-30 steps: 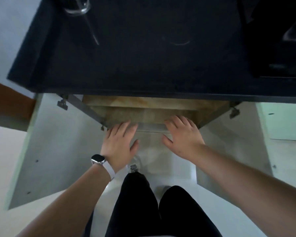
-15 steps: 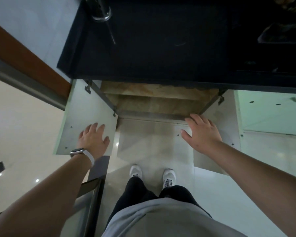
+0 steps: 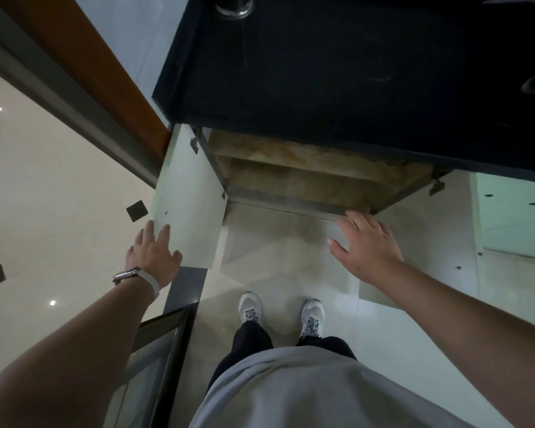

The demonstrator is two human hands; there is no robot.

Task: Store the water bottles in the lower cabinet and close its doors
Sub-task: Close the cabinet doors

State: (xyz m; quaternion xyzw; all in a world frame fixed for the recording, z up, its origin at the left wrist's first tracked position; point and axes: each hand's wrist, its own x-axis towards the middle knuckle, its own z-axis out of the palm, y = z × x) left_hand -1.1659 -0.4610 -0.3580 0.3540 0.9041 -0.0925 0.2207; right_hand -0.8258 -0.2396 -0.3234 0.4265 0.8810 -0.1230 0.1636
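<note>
The lower cabinet [image 3: 306,177] is standing open at 12 o'clock under the dark tabletop [image 3: 352,72], with its inside mostly hidden. The left hand [image 3: 152,254], fingers straight and gripping nothing, is lying flat on the left door [image 3: 189,211] at 10 o'clock. The right hand [image 3: 368,245], fingers spread and also gripping nothing, is resting at the right door [image 3: 430,236] at 2 o'clock. A watch [image 3: 125,274] is sitting on the left wrist.

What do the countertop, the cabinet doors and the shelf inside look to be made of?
Countertop: dark polished stone or similar, by its faint sheen. Left door and right door: pale matt laminated board, probably, with drilled holes. Shelf: beige veined stone tile, seemingly.
</note>
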